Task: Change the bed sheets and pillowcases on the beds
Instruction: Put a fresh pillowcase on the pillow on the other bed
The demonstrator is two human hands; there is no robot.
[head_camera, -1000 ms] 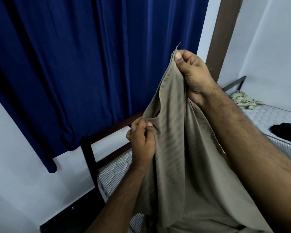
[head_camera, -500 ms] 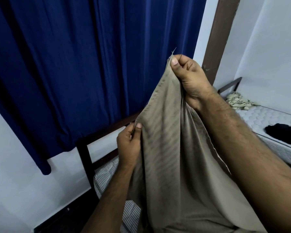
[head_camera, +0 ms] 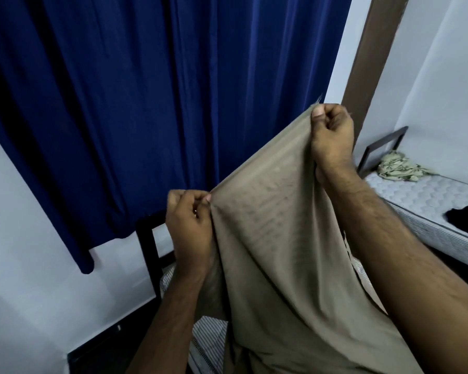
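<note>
My right hand [head_camera: 331, 136] is clenched on the top corner of the tan sheet [head_camera: 281, 238], thumb pressed over the hem, holding it high. My left hand [head_camera: 191, 225] pinches the same edge lower and off to the left, fingers curled round the cloth. A second ago the left hand sat close under the right with the fabric bunched between them; now it has slid out along the hem, and the edge runs taut in a slanting line from one fist to the other. I judge this means I am working along the border to find the next corner and open the sheet flat before spreading it.

The rest of the sheet hangs down in front of me, draping over the striped mattress [head_camera: 208, 344] of the near bed, whose dark frame [head_camera: 149, 247] shows beneath the blue curtain [head_camera: 146, 103]. The view has also swung a little, so the far bed [head_camera: 427, 193], with a crumpled cloth [head_camera: 397, 168] and a black item [head_camera: 465, 214], sits lower right.
</note>
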